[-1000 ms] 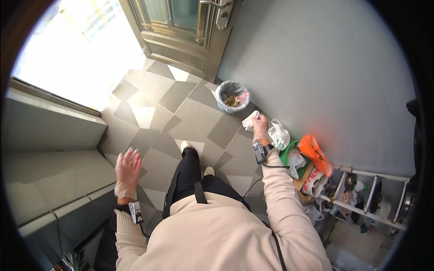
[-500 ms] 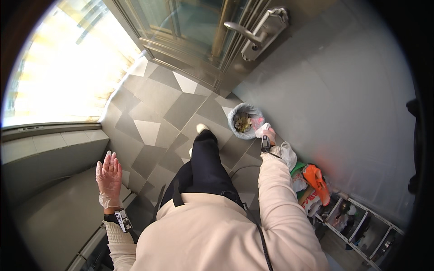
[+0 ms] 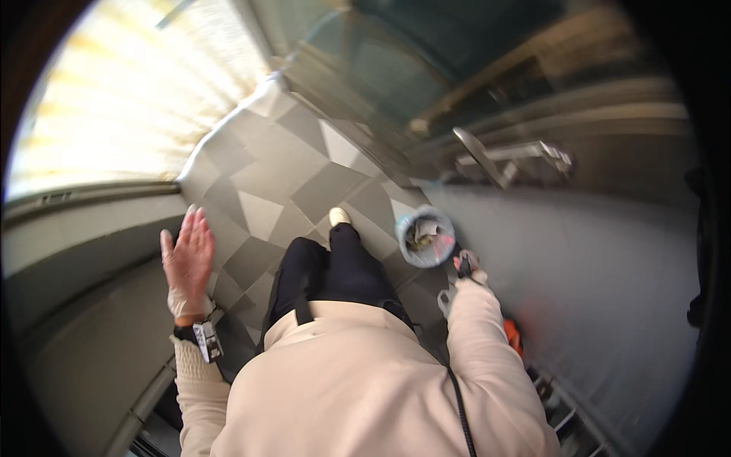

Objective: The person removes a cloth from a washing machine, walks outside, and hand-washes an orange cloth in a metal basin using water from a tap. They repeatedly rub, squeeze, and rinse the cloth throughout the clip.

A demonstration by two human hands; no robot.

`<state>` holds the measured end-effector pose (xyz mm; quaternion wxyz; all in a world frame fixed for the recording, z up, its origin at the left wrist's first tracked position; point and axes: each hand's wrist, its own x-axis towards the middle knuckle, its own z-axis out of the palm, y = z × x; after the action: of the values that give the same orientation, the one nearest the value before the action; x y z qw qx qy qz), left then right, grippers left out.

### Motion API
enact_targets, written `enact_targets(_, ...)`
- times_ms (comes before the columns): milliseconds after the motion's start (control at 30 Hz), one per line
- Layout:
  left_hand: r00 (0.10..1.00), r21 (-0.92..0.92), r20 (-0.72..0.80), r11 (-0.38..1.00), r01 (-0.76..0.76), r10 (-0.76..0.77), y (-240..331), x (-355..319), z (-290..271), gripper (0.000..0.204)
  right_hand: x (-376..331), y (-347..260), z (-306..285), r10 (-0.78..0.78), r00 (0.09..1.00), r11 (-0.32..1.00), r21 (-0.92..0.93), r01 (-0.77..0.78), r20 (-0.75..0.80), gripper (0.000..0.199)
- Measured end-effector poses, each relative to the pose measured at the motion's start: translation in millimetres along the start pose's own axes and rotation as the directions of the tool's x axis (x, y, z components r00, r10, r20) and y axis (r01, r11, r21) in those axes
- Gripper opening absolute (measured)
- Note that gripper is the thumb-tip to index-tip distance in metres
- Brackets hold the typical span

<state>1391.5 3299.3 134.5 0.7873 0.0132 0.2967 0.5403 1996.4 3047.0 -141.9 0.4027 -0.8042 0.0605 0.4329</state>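
They've stepped closer to the door, and the right hand [image 3: 463,263] has come right up to the small waste bin [image 3: 425,239], which sits just past its fingertips. Can't tell if those fingers are curled or spread, it's too blurry. Left hand [image 3: 188,259] hangs out wide, fingers straight and nearly together, holding nothing.

One small tag on a wristband; no packages, signs or screens to be made out.

A small rectangular label [image 3: 207,340], pale with dark markings, hangs on the dark wristband [image 3: 186,333] at the person's left wrist, over the grey tiled floor [image 3: 266,183] near its left edge. The print is too small and blurred to tell. Nothing else here shows a label.
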Motion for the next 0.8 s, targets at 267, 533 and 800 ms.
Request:
enact_targets(267, 0.968, -0.163, 0.125, 0.967, -0.198, 0.219, 47, 14, 28, 0.068, -12, -81, 216, 0.224, 0.923, 0.832, -0.555, -0.014, 0.313, 0.027)
enact_targets(533, 0.928, -0.247, 0.176, 0.927, -0.281, 0.328, 188, 109, -1, 0.07, -176, -217, 617, 0.112, 0.394, 0.782, -0.326, 0.532, 0.912, 0.026)
enact_targets(800, 0.933, -0.146, -0.08, 0.922, -0.358, 0.35, 382, 220, -8, 0.066, -428, -280, 863, -0.018, 0.213, 0.917, -0.068, 0.393, 0.977, 0.048)
